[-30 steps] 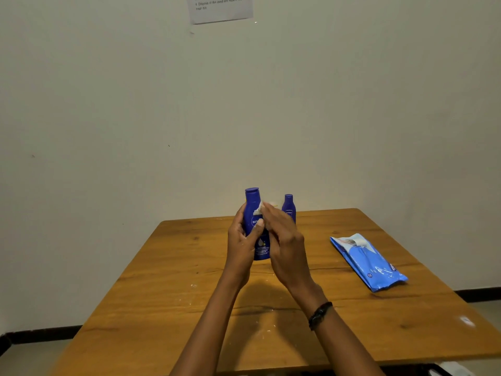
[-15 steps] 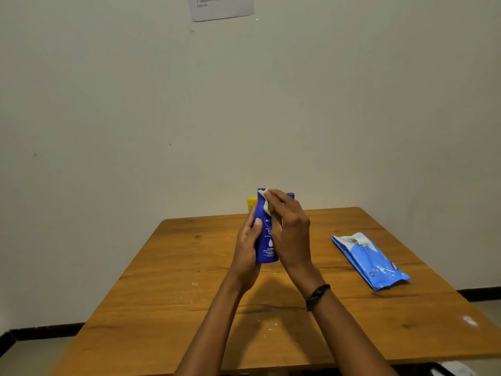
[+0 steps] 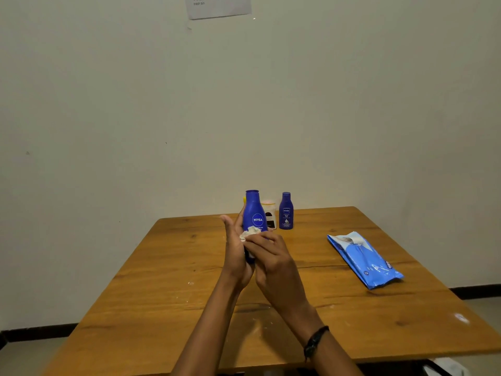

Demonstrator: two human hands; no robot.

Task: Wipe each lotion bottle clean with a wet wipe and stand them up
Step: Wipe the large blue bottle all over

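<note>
My left hand (image 3: 235, 249) holds a blue lotion bottle (image 3: 254, 211) upright above the middle of the wooden table (image 3: 168, 294). My right hand (image 3: 272, 260) presses a crumpled white wet wipe (image 3: 249, 232) against the bottle's lower front. Behind them at the far edge stand a smaller blue bottle (image 3: 286, 210) and a white bottle (image 3: 269, 214) with a dark label. A yellow cap (image 3: 244, 200) peeks out just left of the held bottle; the rest of that item is hidden.
A blue pack of wet wipes (image 3: 363, 259) lies on the right side of the table, its flap open. A sheet of paper (image 3: 218, 5) is stuck to the wall above. The table's far edge meets the wall.
My right hand has slid the wipe from the bottle's cap down to its lower body. The white bottle and the small blue bottle behind have come into view.
</note>
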